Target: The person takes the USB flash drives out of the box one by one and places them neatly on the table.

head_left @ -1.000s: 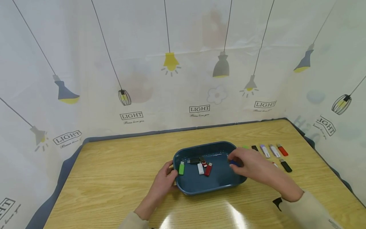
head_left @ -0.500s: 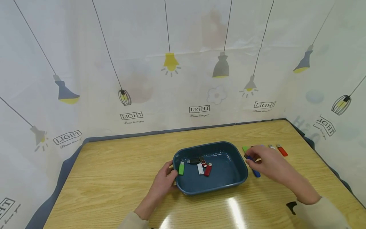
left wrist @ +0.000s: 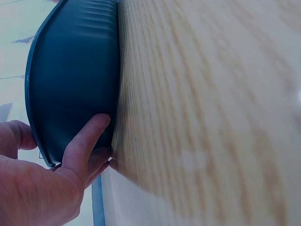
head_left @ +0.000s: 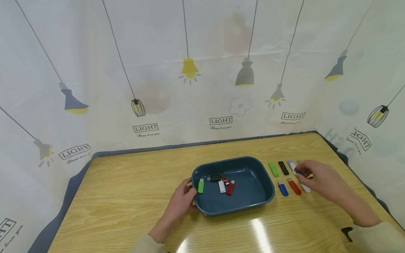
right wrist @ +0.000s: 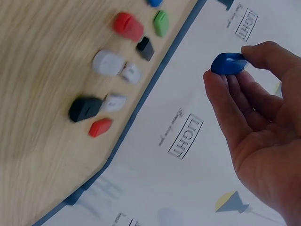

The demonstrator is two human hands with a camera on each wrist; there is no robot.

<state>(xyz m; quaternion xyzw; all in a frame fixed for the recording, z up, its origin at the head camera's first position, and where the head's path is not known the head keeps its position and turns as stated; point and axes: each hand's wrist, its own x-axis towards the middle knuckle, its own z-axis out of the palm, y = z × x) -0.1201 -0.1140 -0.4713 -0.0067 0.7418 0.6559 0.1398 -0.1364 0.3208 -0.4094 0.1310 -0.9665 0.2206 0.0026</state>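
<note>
Left hand [head_left: 182, 195] grips the tray [head_left: 248, 195] at one end, apparently steadying it; right hand [head_left: 321, 178] pinches a blue flash drive [right wrist: 225, 64].

Beyond my left fingers [left wrist: 84, 143] and my right fingers [right wrist: 218, 94] rises a white, lightly creased wall covering [head_left: 164, 35], which also closes in on both sides of them. It is printed with pendant lamps on thin cords: ahead of my left fingers, a yellow lamp [head_left: 189, 69] with ray marks; left of that, a black wire-cage lamp [head_left: 137, 108], then a blue lamp [head_left: 73, 102]. A grey dome lamp [head_left: 244, 73] falls between my two sets of fingers, above a faint flower outline [head_left: 240, 105]. Below, boxed lettering [head_left: 220, 120] reads "LIGHT". Under my fingers spreads a yellowish wood-grain table [head_left: 126, 196], a blue-grey border [head_left: 190, 144] along its far edge. Nearer me than my fingers, white glare [head_left: 262, 235] streaks its glossy top.
</note>
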